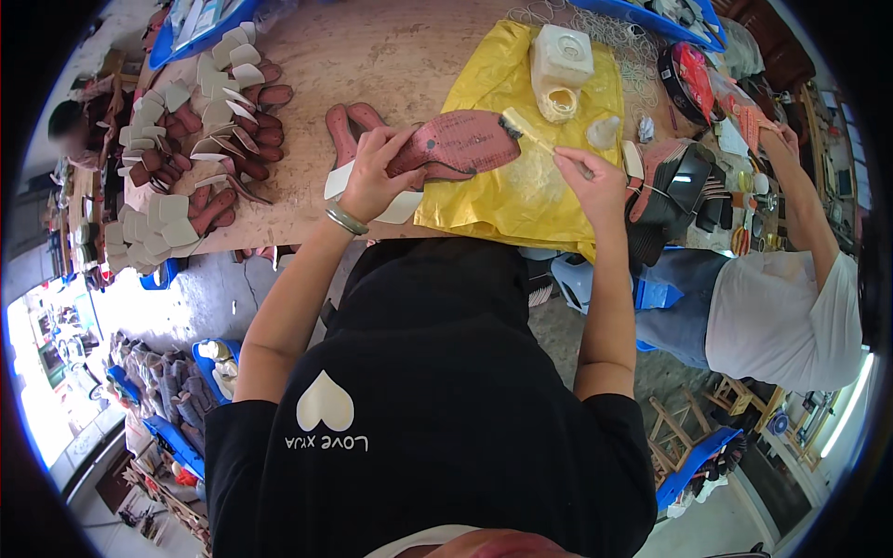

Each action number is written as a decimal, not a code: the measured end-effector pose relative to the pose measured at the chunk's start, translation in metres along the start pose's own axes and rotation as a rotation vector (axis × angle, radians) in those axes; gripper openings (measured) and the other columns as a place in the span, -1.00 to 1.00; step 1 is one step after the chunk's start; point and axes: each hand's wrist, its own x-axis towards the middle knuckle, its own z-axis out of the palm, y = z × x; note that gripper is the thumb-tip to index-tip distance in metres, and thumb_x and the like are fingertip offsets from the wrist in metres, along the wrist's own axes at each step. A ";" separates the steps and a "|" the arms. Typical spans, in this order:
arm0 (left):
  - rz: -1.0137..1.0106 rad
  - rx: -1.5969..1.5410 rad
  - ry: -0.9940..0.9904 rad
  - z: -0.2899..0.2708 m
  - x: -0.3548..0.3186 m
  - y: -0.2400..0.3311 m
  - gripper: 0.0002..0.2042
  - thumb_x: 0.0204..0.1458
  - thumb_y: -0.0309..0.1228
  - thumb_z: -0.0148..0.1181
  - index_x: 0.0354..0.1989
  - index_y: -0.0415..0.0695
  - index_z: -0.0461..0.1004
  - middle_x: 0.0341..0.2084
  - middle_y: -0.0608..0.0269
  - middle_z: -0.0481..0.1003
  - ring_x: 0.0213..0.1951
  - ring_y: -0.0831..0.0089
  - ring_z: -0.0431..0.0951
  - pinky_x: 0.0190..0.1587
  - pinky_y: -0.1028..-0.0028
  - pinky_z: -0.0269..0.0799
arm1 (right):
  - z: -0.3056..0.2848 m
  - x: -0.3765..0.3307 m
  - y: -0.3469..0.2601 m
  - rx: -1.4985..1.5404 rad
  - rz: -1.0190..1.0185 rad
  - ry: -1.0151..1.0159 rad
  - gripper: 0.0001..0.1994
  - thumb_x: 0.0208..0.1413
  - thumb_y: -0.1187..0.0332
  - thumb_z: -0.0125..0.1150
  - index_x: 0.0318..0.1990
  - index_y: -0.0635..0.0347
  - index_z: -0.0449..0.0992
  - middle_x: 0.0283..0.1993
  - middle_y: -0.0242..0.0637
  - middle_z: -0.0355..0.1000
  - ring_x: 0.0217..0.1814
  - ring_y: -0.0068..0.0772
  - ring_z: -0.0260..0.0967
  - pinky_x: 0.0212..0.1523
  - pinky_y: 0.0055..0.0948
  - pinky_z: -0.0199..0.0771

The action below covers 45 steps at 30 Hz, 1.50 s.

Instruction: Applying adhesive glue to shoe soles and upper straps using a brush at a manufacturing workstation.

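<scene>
My left hand [375, 174] grips a reddish-brown shoe insole [462, 139] by its narrower end, thumb and fingers on either side. The insole is held over a yellow plastic sheet [484, 74], its broad end to the right. In my right hand [595, 183] is a brush [532, 133] with a pale handle, pinched in the fingers. Its dark bristles touch the insole's broad end or lie right against it. Under my left hand lie white pieces [400, 206], partly hidden, and a pair of insoles [342, 135] just beyond.
A white plastic container [563, 58] with a crusted opening stands on the sheet. Piles of insoles with white pieces [246, 139] cover the table's left. Dark stacked parts [672, 181] sit at right, near a co-worker in a white shirt [781, 316]. Blue trays [191, 33] line the far edge.
</scene>
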 end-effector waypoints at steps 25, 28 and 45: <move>-0.008 -0.021 0.026 -0.001 0.008 -0.005 -0.45 -0.31 -0.47 0.40 -0.03 -0.20 0.36 -0.15 0.12 0.39 -0.06 0.16 0.36 0.05 0.34 0.29 | -0.019 0.032 -0.004 -0.106 -0.110 -0.035 -0.83 0.01 0.41 0.29 -0.25 0.28 0.60 -0.35 -0.33 0.57 -0.32 -0.65 0.47 -0.25 -0.66 0.43; -0.018 -0.032 0.047 0.000 0.011 -0.007 -0.45 -0.30 -0.47 0.41 -0.04 -0.20 0.37 -0.15 0.12 0.38 -0.06 0.18 0.36 0.04 0.35 0.30 | -0.012 0.042 -0.003 -0.040 -0.126 -0.133 -0.82 0.01 0.40 0.29 -0.24 0.28 0.60 -0.34 -0.31 0.57 -0.33 -0.64 0.47 -0.25 -0.64 0.43; -0.542 -0.006 0.737 0.006 -0.027 -0.022 -0.40 -0.30 -0.49 0.42 -0.01 -0.15 0.28 -0.22 0.14 0.36 -0.11 0.22 0.37 0.04 0.35 0.28 | 0.133 -0.026 -0.055 -0.165 -0.409 -0.165 -0.81 0.10 0.49 0.18 -0.16 0.39 0.54 -0.26 -0.26 0.53 -0.28 -0.56 0.43 -0.18 -0.60 0.43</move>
